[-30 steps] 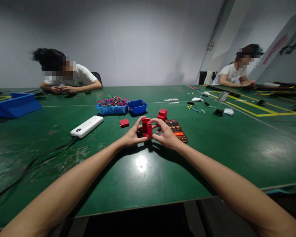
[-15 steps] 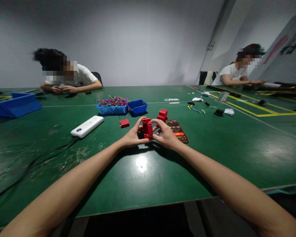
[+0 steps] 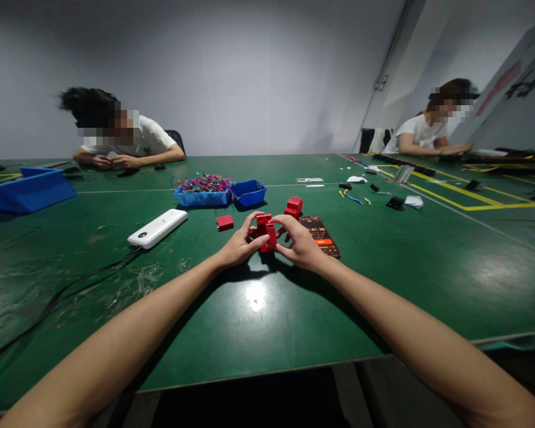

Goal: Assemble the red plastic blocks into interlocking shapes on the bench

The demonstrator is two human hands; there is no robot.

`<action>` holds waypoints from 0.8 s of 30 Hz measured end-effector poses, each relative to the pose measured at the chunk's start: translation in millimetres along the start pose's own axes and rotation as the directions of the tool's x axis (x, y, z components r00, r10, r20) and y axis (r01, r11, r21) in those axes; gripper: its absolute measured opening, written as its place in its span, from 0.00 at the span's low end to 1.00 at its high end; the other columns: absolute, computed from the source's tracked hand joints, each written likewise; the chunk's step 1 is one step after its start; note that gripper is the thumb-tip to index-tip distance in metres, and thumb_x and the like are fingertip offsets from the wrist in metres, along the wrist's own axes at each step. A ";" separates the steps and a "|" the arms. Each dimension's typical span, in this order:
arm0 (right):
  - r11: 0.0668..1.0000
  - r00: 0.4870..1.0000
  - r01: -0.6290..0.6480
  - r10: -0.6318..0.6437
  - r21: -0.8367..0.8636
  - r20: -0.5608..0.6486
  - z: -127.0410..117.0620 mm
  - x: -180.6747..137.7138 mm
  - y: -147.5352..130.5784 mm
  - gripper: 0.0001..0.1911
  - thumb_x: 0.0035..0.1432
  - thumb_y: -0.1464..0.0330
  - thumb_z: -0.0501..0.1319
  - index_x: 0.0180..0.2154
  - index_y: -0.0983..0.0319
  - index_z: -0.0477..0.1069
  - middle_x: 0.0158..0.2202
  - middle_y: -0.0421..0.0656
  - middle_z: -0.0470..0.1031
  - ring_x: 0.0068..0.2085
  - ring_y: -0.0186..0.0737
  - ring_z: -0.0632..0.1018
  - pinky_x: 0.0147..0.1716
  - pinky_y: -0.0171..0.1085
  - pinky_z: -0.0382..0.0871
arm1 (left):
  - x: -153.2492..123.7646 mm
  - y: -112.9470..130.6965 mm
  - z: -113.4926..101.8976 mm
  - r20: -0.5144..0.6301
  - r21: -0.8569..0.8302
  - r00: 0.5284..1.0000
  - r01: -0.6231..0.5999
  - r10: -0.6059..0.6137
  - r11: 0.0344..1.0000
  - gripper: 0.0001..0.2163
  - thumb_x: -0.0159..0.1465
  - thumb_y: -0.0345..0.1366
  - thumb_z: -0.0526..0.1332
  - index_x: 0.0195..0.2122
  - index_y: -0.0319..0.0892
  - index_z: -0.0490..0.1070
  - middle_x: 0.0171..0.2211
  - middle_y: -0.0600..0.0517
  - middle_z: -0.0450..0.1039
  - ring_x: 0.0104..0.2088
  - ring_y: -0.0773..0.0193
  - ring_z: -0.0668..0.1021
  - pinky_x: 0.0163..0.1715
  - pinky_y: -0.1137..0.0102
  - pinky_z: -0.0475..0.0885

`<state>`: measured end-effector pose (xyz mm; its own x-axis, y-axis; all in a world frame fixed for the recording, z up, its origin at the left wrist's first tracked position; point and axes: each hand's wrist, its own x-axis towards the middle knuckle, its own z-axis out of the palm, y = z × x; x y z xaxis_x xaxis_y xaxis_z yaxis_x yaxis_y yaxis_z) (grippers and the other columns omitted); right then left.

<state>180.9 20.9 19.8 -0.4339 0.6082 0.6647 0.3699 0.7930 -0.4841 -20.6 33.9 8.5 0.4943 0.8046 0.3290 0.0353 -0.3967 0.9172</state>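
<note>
My left hand [image 3: 239, 245] is closed on a red blocky plastic piece [image 3: 264, 220] in the middle of the table, its thumb pressed across the front. From the right, my right hand [image 3: 299, 242] pinches a narrower red plastic block [image 3: 271, 233] in front of that piece. The two red parts touch or overlap; whether they are joined I cannot tell. Behind my right hand lies another red block [image 3: 293, 206]. A small red block with prongs [image 3: 225, 223] lies to the left. Beside my right hand a phone [image 3: 324, 238] shows a running timer.
A blue tray of coloured wires [image 3: 203, 197] stands next to another blue tray [image 3: 249, 194]. A white power bank [image 3: 158, 228] with a black cable [image 3: 66, 288] lies left. Wire pieces [image 3: 354, 198] and black parts [image 3: 396, 203] are at right. Two people sit across the green table [image 3: 214, 339].
My left thumb has moved up from the bottom of the red pieces onto their front. My right hand keeps its pinch almost unmoved. The phone timer has advanced a second.
</note>
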 end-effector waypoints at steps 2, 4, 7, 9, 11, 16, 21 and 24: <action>1.000 1.000 0.001 -0.001 -0.002 0.004 -0.7 0.1 -0.1 0.26 0.52 0.75 0.62 0.53 0.58 0.62 0.49 0.49 0.69 0.35 0.37 0.76 0.34 0.39 0.75 | 0.5 0.0 0.2 -0.006 -0.005 1.000 0.002 -0.002 1.000 0.32 0.62 0.46 0.62 0.63 0.45 0.48 0.49 0.44 0.73 0.46 0.55 0.78 0.47 0.60 0.73; 1.000 1.000 0.000 0.000 -0.008 0.006 -1.1 0.1 0.0 0.26 0.52 0.75 0.62 0.53 0.58 0.62 0.49 0.48 0.69 0.35 0.37 0.75 0.35 0.39 0.75 | 1.0 -0.3 0.4 -0.010 -0.019 1.000 0.005 -0.005 1.000 0.31 0.62 0.46 0.62 0.62 0.45 0.49 0.49 0.44 0.73 0.46 0.55 0.78 0.47 0.60 0.73; 1.000 1.000 -0.001 0.001 -0.015 0.009 -1.0 -0.4 1.0 0.26 0.52 0.74 0.62 0.53 0.58 0.62 0.49 0.48 0.69 0.35 0.37 0.76 0.35 0.39 0.75 | 1.8 -1.0 0.5 -0.012 -0.049 1.000 0.011 -0.011 0.999 0.30 0.62 0.45 0.63 0.61 0.46 0.50 0.49 0.44 0.73 0.47 0.54 0.78 0.47 0.60 0.73; 1.000 1.000 0.005 -0.004 -0.016 0.008 -0.8 -0.7 2.0 0.25 0.53 0.74 0.62 0.53 0.58 0.62 0.50 0.48 0.69 0.36 0.38 0.76 0.36 0.40 0.76 | 2.0 -1.5 0.5 -0.013 -0.063 1.000 0.015 -0.016 0.998 0.30 0.62 0.45 0.63 0.60 0.45 0.50 0.48 0.44 0.73 0.47 0.54 0.78 0.46 0.60 0.73; 1.000 1.000 0.016 -0.016 -0.021 0.002 -0.6 -1.0 2.6 0.25 0.53 0.73 0.62 0.53 0.58 0.63 0.50 0.48 0.69 0.38 0.40 0.76 0.37 0.40 0.76 | 1.8 -2.0 0.5 -0.015 -0.070 1.000 0.015 -0.016 0.997 0.30 0.61 0.45 0.63 0.60 0.45 0.51 0.48 0.44 0.74 0.46 0.54 0.78 0.46 0.60 0.73; 0.999 1.000 0.026 -0.026 -0.039 0.005 -0.4 -0.8 1.7 0.25 0.53 0.74 0.61 0.53 0.59 0.63 0.49 0.48 0.70 0.37 0.39 0.75 0.37 0.41 0.75 | 1.1 -2.1 0.6 -0.022 -0.071 0.999 0.023 -0.025 0.997 0.30 0.61 0.45 0.63 0.60 0.46 0.51 0.48 0.45 0.74 0.45 0.54 0.79 0.45 0.60 0.74; 0.999 1.000 0.019 -0.018 -0.036 0.021 -0.6 -0.6 0.3 0.25 0.53 0.74 0.62 0.53 0.58 0.62 0.50 0.49 0.69 0.33 0.36 0.75 0.38 0.42 0.76 | 1.7 -0.5 2.6 -0.028 -0.067 0.999 0.026 -0.028 0.997 0.30 0.60 0.45 0.64 0.59 0.46 0.50 0.50 0.45 0.71 0.46 0.54 0.78 0.44 0.61 0.75; 0.999 1.000 0.018 -0.017 -0.028 0.022 -0.7 -0.4 -0.1 0.25 0.54 0.73 0.62 0.53 0.59 0.62 0.49 0.49 0.68 0.34 0.36 0.75 0.37 0.41 0.76 | 2.4 0.1 4.2 -0.051 -0.077 0.998 0.021 -0.025 0.997 0.30 0.59 0.44 0.65 0.58 0.46 0.51 0.50 0.45 0.70 0.46 0.55 0.77 0.44 0.61 0.75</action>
<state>181.6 20.6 20.0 -0.4583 0.5950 0.6602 0.3852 0.8025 -0.4557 -15.7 33.9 8.4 0.4482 0.8357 0.3174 -0.0212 -0.3450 0.9384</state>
